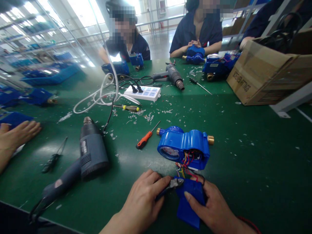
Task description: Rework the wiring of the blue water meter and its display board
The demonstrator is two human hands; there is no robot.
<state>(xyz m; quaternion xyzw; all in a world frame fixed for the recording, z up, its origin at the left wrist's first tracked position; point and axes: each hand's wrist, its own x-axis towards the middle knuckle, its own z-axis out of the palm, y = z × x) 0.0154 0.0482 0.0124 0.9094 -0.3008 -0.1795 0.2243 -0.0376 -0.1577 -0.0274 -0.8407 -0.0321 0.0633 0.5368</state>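
A blue water meter (184,147) with brass end fittings lies on the green table (243,139), its side open and coloured wires (184,165) trailing toward me. My right hand (214,208) grips the blue plastic cover (188,203) that these wires lead to. My left hand (143,201) is closed on small cutters (173,184), whose metal tip sits at the wires by the cover's top edge.
A grey heat gun (90,152) lies at my left, beside an orange-handled screwdriver (145,139) and a black screwdriver (52,161). A white power strip (143,92), a second heat gun (174,76) and a cardboard box (263,74) stand farther back. Another person's hand (14,135) rests at the left edge; other people sit opposite.
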